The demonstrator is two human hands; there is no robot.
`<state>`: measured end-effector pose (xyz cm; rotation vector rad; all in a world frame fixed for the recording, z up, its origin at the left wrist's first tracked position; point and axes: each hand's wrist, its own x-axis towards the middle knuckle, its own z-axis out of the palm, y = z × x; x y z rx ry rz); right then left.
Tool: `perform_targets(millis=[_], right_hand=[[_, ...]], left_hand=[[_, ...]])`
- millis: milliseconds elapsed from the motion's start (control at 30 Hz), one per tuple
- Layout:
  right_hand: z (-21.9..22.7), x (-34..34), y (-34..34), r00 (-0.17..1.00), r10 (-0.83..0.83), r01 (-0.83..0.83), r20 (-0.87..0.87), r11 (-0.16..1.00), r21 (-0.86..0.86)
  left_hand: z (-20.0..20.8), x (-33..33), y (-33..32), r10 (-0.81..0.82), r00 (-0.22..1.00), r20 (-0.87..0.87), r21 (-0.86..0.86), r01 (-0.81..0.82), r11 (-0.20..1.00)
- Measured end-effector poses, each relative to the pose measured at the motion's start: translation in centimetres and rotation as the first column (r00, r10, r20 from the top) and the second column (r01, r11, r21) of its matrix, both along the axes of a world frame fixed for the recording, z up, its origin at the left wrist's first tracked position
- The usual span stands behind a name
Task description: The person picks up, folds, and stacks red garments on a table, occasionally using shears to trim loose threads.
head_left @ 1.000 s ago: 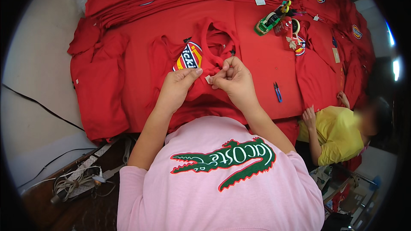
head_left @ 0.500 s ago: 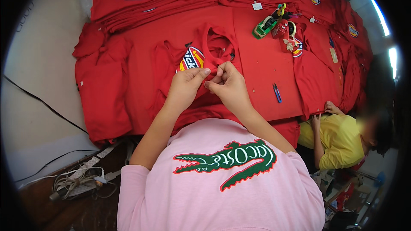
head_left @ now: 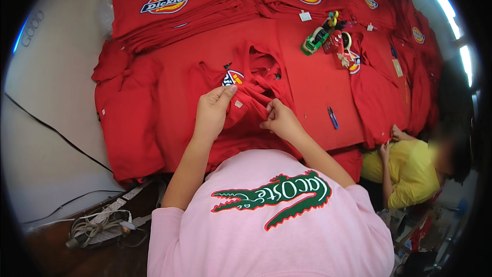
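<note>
A red sleeveless garment (head_left: pixel 246 115), with a yellow, white and blue chest patch partly covered by folds, lies bunched on the red-covered table in front of me. My left hand (head_left: pixel 212 110) pinches its cloth between thumb and fingers, just below the patch. A little lower and to the right, my right hand (head_left: pixel 281 121) is closed on another part of the same garment. The cloth stretches between both hands, and a small white label (head_left: pixel 238 104) shows on it near my left fingers. An opening of the garment faces up beyond my right hand.
Stacks of folded red garments (head_left: pixel 205 13) line the far side; more lie at left and right. Blue thread snips (head_left: pixel 333 118) rest to the right, below a green tape dispenser (head_left: pixel 313 42). A person in yellow (head_left: pixel 402 172) handles red cloth at right. Cords (head_left: pixel 97 228) lie lower left.
My hands have moved apart, the left one toward the left and the right one slightly down and right. Cloth now spans between them, and the white label has come into view.
</note>
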<state>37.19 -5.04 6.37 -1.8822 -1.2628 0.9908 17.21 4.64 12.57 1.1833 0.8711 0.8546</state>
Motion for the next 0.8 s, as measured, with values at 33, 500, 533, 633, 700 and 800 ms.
perform_targets(millis=[33, 500, 533, 633, 700, 800], right_hand=[[0.1, 0.3, -0.1, 0.997, -0.02, 0.03, -0.069, 0.99, 0.137], [14.7, -0.9, 2.6, 0.787, 0.576, -0.533, -0.219, 0.815, 0.229], [15.9, -0.7, 2.0, 0.767, 0.614, -0.581, -0.184, 0.787, 0.207], [20.7, -0.1, -0.2, 0.679, 0.724, -0.634, -0.122, 0.662, 0.401], [23.6, 1.3, -2.1, 0.627, 0.77, -0.611, -0.114, 0.578, 0.541], [27.1, 3.8, -5.6, 0.659, 0.752, -0.549, -0.025, 0.503, 0.667]], left_hand=[[0.5, 0.0, 0.5, 0.01, 1.0, 0.008, -0.068, -0.01, 0.998], [5.6, -4.4, -0.3, -0.224, 0.722, -0.655, 0.37, 0.564, 0.738], [5.6, -5.0, -0.9, -0.251, 0.69, -0.679, 0.412, 0.641, 0.648], [4.4, -6.1, -2.1, -0.177, 0.594, -0.785, 0.456, 0.746, 0.485], [3.5, -6.7, -2.3, -0.013, 0.528, -0.849, 0.473, 0.772, 0.424], [5.7, -8.1, -2.4, 0.225, 0.38, -0.897, 0.442, 0.791, 0.424]])
